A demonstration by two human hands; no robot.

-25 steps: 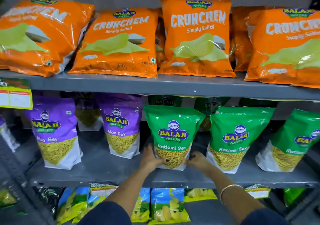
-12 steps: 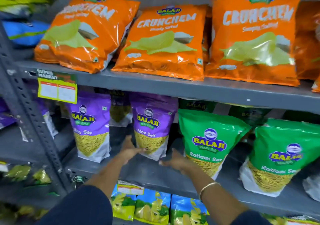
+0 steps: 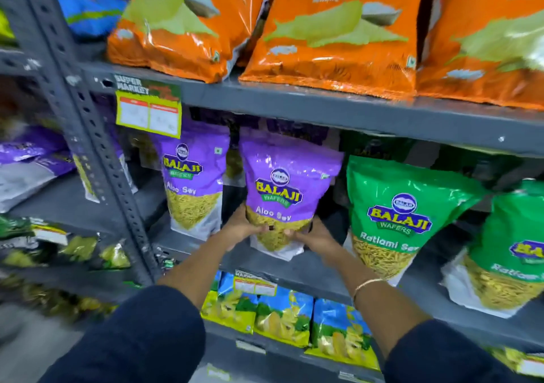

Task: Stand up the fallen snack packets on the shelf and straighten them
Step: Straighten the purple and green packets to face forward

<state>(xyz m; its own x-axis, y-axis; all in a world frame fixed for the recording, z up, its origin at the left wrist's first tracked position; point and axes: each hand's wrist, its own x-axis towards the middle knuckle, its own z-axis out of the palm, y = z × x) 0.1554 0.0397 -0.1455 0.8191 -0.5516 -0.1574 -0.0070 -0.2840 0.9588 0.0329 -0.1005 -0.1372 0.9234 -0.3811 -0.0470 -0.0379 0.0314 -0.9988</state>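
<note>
Middle shelf [image 3: 309, 267], near front edge — left hand [image 3: 244, 229] and right hand [image 3: 316, 237] are clasping purple packet [image 3: 287, 188] at its base, squaring it; next probably release, check it stands.

The purple Aloo Sev packet [image 3: 282, 194] I hold stands upright on the middle shelf [image 3: 321, 270], its clear lower window showing yellow sev. Left of it, a second purple packet [image 3: 192, 182] stands upright. To the right, two green Ratlami Sev packets [image 3: 397, 217] [image 3: 512, 253] stand leaning slightly.
</note>
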